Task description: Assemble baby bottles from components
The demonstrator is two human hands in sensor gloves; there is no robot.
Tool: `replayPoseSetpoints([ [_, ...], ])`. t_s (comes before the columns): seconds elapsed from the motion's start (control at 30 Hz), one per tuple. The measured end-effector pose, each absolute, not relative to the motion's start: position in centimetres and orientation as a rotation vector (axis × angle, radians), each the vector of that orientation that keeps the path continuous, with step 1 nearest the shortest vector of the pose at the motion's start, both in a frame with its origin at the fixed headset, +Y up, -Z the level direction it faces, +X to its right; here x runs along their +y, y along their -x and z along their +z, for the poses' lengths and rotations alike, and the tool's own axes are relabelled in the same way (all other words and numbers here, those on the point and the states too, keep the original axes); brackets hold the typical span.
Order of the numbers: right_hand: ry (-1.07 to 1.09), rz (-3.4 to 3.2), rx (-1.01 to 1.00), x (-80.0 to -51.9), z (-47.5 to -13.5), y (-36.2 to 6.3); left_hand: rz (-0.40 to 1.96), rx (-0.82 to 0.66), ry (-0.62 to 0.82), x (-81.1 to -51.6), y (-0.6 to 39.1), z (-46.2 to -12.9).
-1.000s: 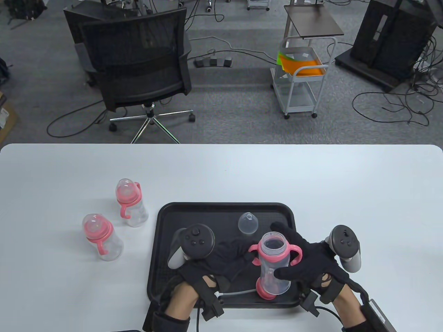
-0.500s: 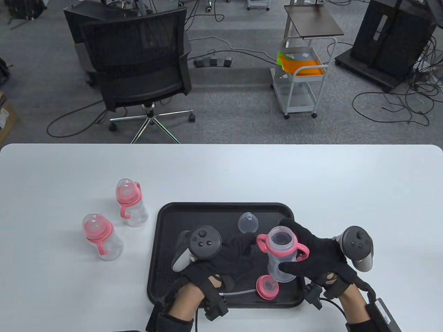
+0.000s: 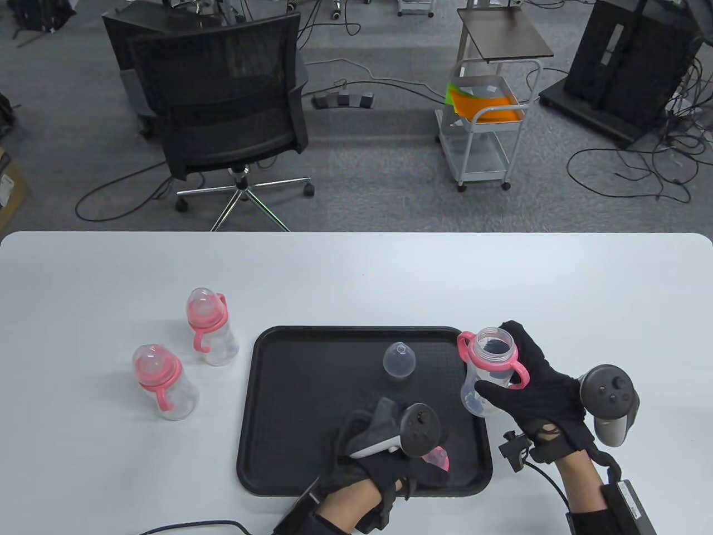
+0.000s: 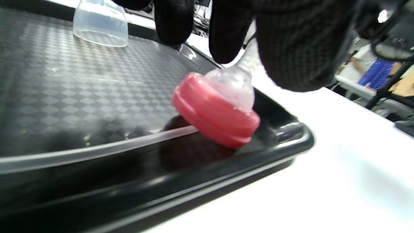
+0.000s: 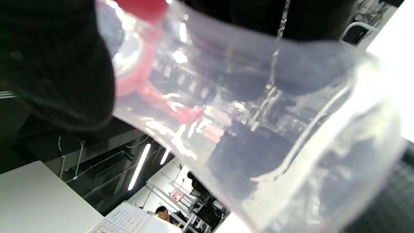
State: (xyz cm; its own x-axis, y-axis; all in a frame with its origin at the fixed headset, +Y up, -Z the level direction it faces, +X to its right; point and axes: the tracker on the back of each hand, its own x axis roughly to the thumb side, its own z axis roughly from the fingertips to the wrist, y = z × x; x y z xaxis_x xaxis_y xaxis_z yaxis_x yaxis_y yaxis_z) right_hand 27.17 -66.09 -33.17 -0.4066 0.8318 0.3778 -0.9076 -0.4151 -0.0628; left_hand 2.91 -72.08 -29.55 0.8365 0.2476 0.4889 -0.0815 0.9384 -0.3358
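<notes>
Right hand gripping open bottle, mouth tilted toward eleven o'clock, left hand pinching nipple of tilted pink collar, tray at six o'clock

Cap on tray, seemingly mid-rear

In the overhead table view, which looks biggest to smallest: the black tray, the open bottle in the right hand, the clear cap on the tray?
1. The black tray, by far.
2. The open bottle held up by the right hand; being raised toward the camera may enlarge it slightly.
3. The clear cap.
</notes>
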Motion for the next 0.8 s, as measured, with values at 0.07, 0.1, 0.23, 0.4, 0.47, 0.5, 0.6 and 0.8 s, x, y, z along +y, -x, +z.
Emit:
replayPoseSetpoints([
  [0.07,-0.342,1.995,-0.315,-66.2,-33.2,-27.2,0.124,-0.560,0.287,-72.2,-3.4,-29.4],
  [0.1,-0.339,1.991,-0.307,-66.3,-33.3,-27.1,0.136,-0.556,0.247,-72.1,-3.3,-29.4],
  [0.23,-0.361,1.995,-0.285,-66.4,-33.3,-26.9,0.217,-0.565,0.213,-71.3,-2.3,-29.4],
  [0.4,-0.461,2.000,-0.235,-66.7,-33.4,-26.0,0.277,-0.510,0.111,-69.3,0.4,-29.5],
  [0.47,-0.477,2.025,-0.232,-66.7,-33.4,-25.7,0.322,-0.492,0.122,-68.5,1.4,-29.7],
  [0.5,-0.484,2.029,-0.229,-66.7,-33.4,-25.6,0.357,-0.493,0.125,-68.0,1.9,-29.9],
  [0.6,-0.522,2.036,-0.205,-66.8,-33.3,-25.2,0.427,-0.482,0.118,-67.1,3.3,-30.1],
  [0.8,-0.636,2.137,-0.125,-66.8,-33.3,-24.3,0.531,-0.458,0.056,-65.1,5.7,-30.2],
])
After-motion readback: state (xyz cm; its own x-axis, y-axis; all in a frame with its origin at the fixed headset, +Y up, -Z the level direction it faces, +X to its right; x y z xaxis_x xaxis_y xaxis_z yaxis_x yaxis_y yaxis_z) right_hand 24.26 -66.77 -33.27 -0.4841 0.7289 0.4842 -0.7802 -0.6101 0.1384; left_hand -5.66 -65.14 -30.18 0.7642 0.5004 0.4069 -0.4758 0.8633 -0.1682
